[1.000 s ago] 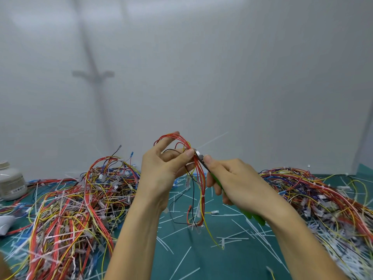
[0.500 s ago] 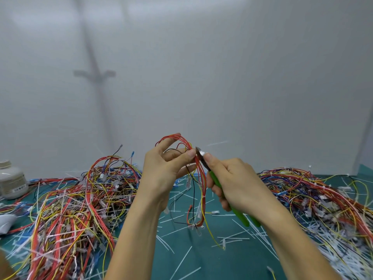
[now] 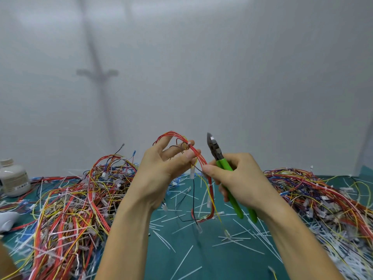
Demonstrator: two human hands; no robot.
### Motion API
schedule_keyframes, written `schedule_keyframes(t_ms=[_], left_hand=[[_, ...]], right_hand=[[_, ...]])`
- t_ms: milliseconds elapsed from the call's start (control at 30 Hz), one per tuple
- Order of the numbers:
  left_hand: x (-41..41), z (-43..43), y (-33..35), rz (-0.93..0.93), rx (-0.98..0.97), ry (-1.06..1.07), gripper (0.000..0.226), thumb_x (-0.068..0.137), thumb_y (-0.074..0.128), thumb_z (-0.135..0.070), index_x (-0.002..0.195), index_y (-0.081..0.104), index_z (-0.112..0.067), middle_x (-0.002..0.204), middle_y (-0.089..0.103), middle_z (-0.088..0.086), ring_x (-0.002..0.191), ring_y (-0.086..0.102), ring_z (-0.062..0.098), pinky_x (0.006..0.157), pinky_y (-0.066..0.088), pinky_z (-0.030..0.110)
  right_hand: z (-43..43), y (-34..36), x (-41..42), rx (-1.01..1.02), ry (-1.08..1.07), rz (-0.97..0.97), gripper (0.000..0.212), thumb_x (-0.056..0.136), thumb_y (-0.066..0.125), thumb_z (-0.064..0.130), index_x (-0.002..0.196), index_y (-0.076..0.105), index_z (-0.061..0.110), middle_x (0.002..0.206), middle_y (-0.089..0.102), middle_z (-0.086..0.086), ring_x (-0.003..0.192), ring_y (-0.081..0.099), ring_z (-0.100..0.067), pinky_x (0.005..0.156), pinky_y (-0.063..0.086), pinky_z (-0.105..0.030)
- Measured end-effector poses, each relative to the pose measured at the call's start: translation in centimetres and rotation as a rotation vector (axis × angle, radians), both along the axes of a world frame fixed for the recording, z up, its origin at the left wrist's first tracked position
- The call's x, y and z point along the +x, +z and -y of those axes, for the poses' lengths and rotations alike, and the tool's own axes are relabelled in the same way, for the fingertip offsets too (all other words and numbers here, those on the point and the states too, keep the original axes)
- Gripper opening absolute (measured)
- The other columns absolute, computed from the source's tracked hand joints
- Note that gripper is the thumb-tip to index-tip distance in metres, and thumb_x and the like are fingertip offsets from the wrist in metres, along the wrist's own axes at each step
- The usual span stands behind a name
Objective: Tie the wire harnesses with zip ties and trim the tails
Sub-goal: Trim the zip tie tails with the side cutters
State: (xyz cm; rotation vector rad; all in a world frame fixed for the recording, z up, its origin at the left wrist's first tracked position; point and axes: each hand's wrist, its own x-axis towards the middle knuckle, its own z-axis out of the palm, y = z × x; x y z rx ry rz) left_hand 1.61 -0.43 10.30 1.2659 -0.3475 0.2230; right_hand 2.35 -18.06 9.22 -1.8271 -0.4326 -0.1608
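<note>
Harness [image 3: 198, 156] mid-frame, pinched in left hand [image 3: 161, 174] grip; right hand [image 3: 238, 178] grip clamped round green cutters [image 3: 216, 152], blades up beside it. Risk of nicking insulation by closing blades on wires rather than tie tail.

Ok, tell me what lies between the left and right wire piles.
In the head view, green mat strewn with cut white zip-tie tails; above it the left hand holds a harness and the right hand grips green cutters.
</note>
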Motion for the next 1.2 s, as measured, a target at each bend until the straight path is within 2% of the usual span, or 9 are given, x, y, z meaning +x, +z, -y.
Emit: schedule_keyframes(t_ms=[100, 167, 300, 433, 533, 733, 867, 1033, 1200], left_hand=[[0.0, -0.3, 0.1, -0.027, 0.062, -0.043, 0.062, 0.072, 0.076, -0.013, 0.129, 0.054, -0.015, 0.110, 0.074, 0.008, 0.104, 0.071, 0.027, 0.080, 0.059, 0.029], [-0.1, -0.5, -0.1, -0.048, 0.168, -0.081, 0.082, 0.076, 0.077, -0.014, 0.145, 0.035, -0.021, 0.110, 0.075, 0.006, 0.102, 0.071, 0.026, 0.080, 0.059, 0.030], [-0.3, 0.3, -0.4, 0.016, 0.336, -0.178, 0.080, 0.074, 0.079, -0.004, 0.120, 0.040, -0.057, 0.113, 0.072, 0.007, 0.102, 0.071, 0.028, 0.082, 0.057, 0.027], [0.1, 0.7, -0.6, 0.029, 0.298, -0.166, 0.091, 0.069, 0.083, -0.003, 0.124, 0.032, -0.055, 0.093, 0.073, 0.009, 0.093, 0.073, 0.024, 0.076, 0.054, 0.022], [0.2, 0.8, -0.6, 0.030, 0.349, -0.106, 0.102, 0.068, 0.080, -0.013, 0.147, 0.020, -0.038, 0.087, 0.073, 0.005, 0.086, 0.073, 0.021, 0.075, 0.053, 0.021], [0.0, 1.0, -0.4, 0.052, 0.317, -0.060, 0.070, 0.073, 0.083, -0.011, 0.123, 0.040, -0.036, 0.086, 0.074, 0.012, 0.080, 0.070, 0.020, 0.073, 0.053, 0.020], [0.2, 1.1, -0.5, 0.050, 0.315, 0.046, 0.065, 0.082, 0.078, -0.016, 0.129, 0.036, -0.030, 0.094, 0.075, 0.012, 0.088, 0.072, 0.023, 0.079, 0.056, 0.028], [0.4, 1.2, -0.4, 0.059, 0.247, 0.130, 0.077, 0.088, 0.071, -0.008, 0.146, 0.022, -0.016, 0.086, 0.074, 0.009, 0.084, 0.074, 0.023, 0.079, 0.059, 0.031], [0.2, 1.6, -0.2, 0.077, 0.208, 0.180, 0.067, 0.086, 0.069, 0.002, 0.138, 0.028, -0.008, 0.081, 0.064, 0.012, 0.070, 0.071, 0.016, 0.070, 0.058, 0.024]], right_hand=[[0.1, 0.4, -0.2, 0.169, 0.004, 0.017, 0.017, 0.089, 0.070, 0.018, 0.075, 0.068, 0.009, 0.051, 0.056, 0.004, 0.043, 0.050, -0.016, 0.044, 0.048, -0.028], [0.3, 0.6, -0.3, 0.243, 0.013, 0.019, 0.015, 0.092, 0.066, 0.013, 0.079, 0.068, 0.006, 0.052, 0.055, 0.003, 0.044, 0.051, -0.016, 0.044, 0.049, -0.029], [0.3, 0.8, -0.5, 0.293, 0.029, 0.018, 0.013, 0.095, 0.063, 0.014, 0.087, 0.069, 0.006, 0.055, 0.056, 0.000, 0.047, 0.053, -0.017, 0.050, 0.054, -0.035], [0.0, 0.7, -0.6, 0.325, 0.027, 0.012, 0.012, 0.093, 0.064, 0.015, 0.086, 0.069, 0.007, 0.056, 0.058, 0.001, 0.048, 0.055, -0.015, 0.050, 0.055, -0.033], [0.0, 0.8, -0.6, 0.302, 0.026, 0.010, 0.010, 0.092, 0.066, 0.017, 0.086, 0.071, 0.011, 0.060, 0.064, 0.000, 0.052, 0.060, -0.014, 0.050, 0.054, -0.028], [0.7, 1.2, -0.7, 0.304, 0.080, -0.030, 0.004, 0.088, 0.070, 0.015, 0.091, 0.072, 0.013, 0.066, 0.070, -0.005, 0.054, 0.059, -0.016, 0.054, 0.057, -0.029], [1.1, 1.7, -1.1, 0.244, 0.152, -0.042, 0.026, 0.078, 0.075, 0.034, 0.095, 0.070, 0.015, 0.077, 0.074, -0.009, 0.058, 0.059, -0.022, 0.059, 0.058, -0.033], [1.1, 2.0, -1.2, 0.262, 0.151, -0.062, 0.027, 0.074, 0.081, 0.023, 0.095, 0.068, 0.013, 0.083, 0.075, -0.015, 0.059, 0.057, -0.026, 0.066, 0.057, -0.049], [1.4, 1.9, -1.0, 0.253, 0.035, -0.033, 0.027, 0.071, 0.081, 0.013, 0.093, 0.067, 0.013, 0.073, 0.069, -0.014, 0.053, 0.057, -0.021, 0.056, 0.053, -0.038]])
